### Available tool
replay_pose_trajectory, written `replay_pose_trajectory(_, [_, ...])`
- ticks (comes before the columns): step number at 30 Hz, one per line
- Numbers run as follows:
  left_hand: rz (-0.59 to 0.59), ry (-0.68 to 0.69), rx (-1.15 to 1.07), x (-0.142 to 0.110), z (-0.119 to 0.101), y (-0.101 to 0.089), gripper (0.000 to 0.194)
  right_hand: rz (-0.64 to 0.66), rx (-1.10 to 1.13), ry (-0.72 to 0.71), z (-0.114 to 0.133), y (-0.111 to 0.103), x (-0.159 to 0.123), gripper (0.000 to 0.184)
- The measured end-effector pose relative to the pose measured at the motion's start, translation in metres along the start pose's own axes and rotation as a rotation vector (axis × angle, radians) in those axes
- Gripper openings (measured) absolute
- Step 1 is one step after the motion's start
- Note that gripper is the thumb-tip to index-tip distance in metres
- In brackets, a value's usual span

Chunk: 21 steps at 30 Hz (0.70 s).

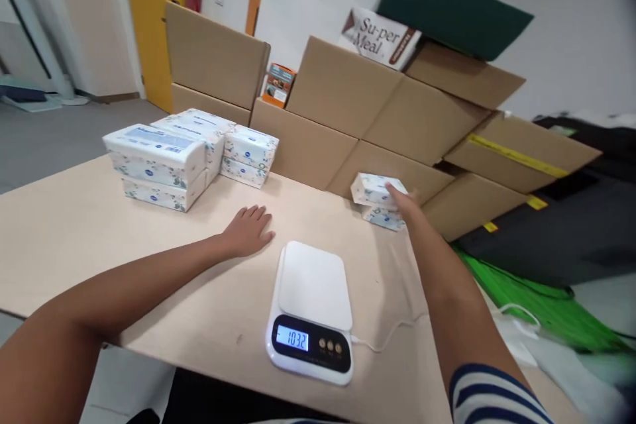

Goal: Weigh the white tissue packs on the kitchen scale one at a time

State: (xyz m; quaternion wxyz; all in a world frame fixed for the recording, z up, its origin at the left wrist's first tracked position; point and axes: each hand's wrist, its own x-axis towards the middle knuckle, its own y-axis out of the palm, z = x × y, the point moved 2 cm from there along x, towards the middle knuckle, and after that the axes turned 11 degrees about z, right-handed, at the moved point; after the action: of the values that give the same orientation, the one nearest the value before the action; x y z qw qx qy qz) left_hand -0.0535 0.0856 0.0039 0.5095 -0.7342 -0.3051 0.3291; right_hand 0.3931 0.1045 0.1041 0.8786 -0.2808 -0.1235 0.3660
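Observation:
My right hand (405, 202) grips the upper tissue pack (370, 191) from its right side, thumb on top. Beneath it, a second pack (380, 217) lies on the table near the cardboard boxes. My left hand (248, 232) rests flat on the tabletop, fingers spread, holding nothing. Close to its right is a white digital scale (314, 285) with a bare platform; the lit display (293, 338) shows digits like 1032. Stacked tissue packs (154, 152) with a floral print stand at the left back, beyond my left hand.
Cardboard boxes (303, 146) line the table's back edge, with a small orange box (278, 85) and a "Su-per Meal" box (377, 36) among them. A white cable (392, 333) runs right from the scale. The wooden table (64, 232) ends at the front left.

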Motion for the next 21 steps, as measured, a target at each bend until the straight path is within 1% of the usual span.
replay_pose_trajectory(4, [0.023, 0.001, 0.047, 0.004, -0.002, -0.004, 0.069, -0.019, -0.104, -0.101, 0.01, 0.033, 0.014, 0.058])
replay_pose_trajectory(6, [0.032, -0.004, 0.053, 0.004, -0.003, -0.005, 0.07, -0.019, -0.15, -0.168, 0.015, 0.05, 0.014, 0.059])
replay_pose_trajectory(8, [0.037, -0.009, 0.054, 0.003, -0.003, -0.005, 0.071, -0.02, -0.176, -0.221, 0.019, 0.062, 0.012, 0.057])
replay_pose_trajectory(10, [0.038, -0.011, 0.054, 0.003, -0.003, -0.005, 0.071, -0.025, -0.183, -0.242, 0.022, 0.066, 0.01, 0.052])
replay_pose_trajectory(12, [0.036, -0.01, 0.053, 0.003, -0.004, -0.005, 0.07, -0.05, -0.174, -0.226, 0.022, 0.067, 0.009, 0.049])
replay_pose_trajectory(14, [0.03, -0.007, 0.051, 0.004, -0.004, -0.005, 0.07, -0.082, -0.153, -0.2, 0.023, 0.068, 0.008, 0.049])
replay_pose_trajectory(16, [0.023, -0.005, 0.047, 0.004, -0.005, -0.004, 0.069, -0.088, -0.126, -0.192, 0.025, 0.073, 0.006, 0.049])
replay_pose_trajectory(21, [0.013, 0.001, 0.035, 0.005, -0.004, -0.003, 0.069, 0.02, -0.058, -0.258, 0.034, 0.096, -0.008, 0.049])
